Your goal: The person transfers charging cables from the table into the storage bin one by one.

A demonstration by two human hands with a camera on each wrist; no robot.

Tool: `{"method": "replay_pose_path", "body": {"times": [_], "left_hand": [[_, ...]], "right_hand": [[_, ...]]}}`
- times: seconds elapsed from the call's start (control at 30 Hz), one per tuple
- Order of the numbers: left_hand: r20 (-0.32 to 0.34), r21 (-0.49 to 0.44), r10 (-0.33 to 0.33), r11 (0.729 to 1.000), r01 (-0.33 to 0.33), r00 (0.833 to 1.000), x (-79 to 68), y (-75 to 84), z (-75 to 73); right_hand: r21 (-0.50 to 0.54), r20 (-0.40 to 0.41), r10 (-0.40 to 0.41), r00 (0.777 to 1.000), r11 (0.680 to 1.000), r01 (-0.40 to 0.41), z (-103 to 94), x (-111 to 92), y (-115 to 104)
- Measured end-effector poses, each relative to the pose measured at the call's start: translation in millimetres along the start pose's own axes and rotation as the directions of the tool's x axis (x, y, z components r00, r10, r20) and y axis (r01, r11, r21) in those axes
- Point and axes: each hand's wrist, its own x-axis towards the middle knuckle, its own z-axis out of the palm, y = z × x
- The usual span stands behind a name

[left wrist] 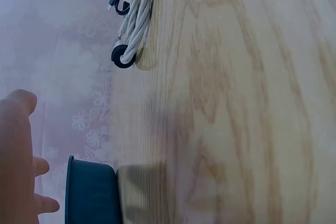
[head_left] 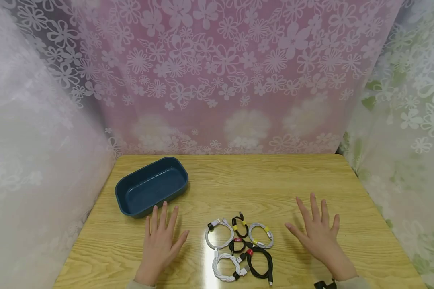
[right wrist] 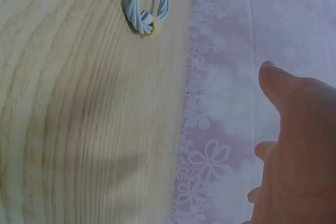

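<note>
Several coiled cables lie close together on the table between my hands. Among them are a white cable with a black tie (head_left: 207,241), a small black cable with yellow bands (head_left: 234,228), a white cable with yellow bands (head_left: 251,237), a small black cable with a red tag (head_left: 238,239), a thick white coil (head_left: 217,273) and a larger black coil with a red band (head_left: 271,261). To their left my left hand (head_left: 158,245) spreads its fingers, holding nothing, near a dark blue bin (head_left: 141,212). My right hand (head_left: 320,237), also spread and holding nothing, is to the cables' right.
The wooden table (head_left: 275,180) reaches back to a pink flowered curtain (head_left: 224,80). Pale sheeting hangs along both sides. A black band (head_left: 325,285) shows at the right wrist.
</note>
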Motion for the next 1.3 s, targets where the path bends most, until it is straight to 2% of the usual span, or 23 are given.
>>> {"method": "replay_pose_path", "body": {"times": [0.17,0.33,0.57,0.73,0.93,1.03,1.3], "left_hand": [[-0.018,-0.017,-0.01,1.0,0.009,1.0,1.1,0.0,-1.2],[-0.04,-0.012,-0.007,1.0,0.007,0.999,2.2,-0.4,-2.7],[-0.083,-0.018,0.002,1.0,-0.004,0.997,4.3,-0.7,-6.8],[-0.136,-0.029,0.004,1.0,-0.008,0.991,6.0,-1.9,-10.9],[-0.227,-0.036,0.023,0.999,-0.032,0.974,9.1,-5.5,-14.6],[-0.249,-0.039,0.019,0.999,-0.03,0.968,8.6,-7.3,-16.0],[-0.295,-0.062,-0.023,0.998,0.004,0.955,3.9,-16.3,-17.9]], "right_hand": [[0.098,0.031,0.003,1.0,0.995,-0.006,-3.6,1,-2],[0.242,0.058,-0.003,0.998,0.97,-0.011,-6.2,3,-5],[0.343,-0.011,-0.045,0.999,0.938,0.046,-4.5,10,-6],[0.432,-0.038,-0.065,0.997,0.899,0.075,-7.0,15,-11],[0.548,-0.006,-0.082,0.997,0.833,0.072,-11.1,21,-20],[0.589,0.008,-0.094,0.995,0.805,0.072,-11.3,25,-27],[0.638,0.04,-0.108,0.993,0.768,0.058,-9.6,38,-47]]}}
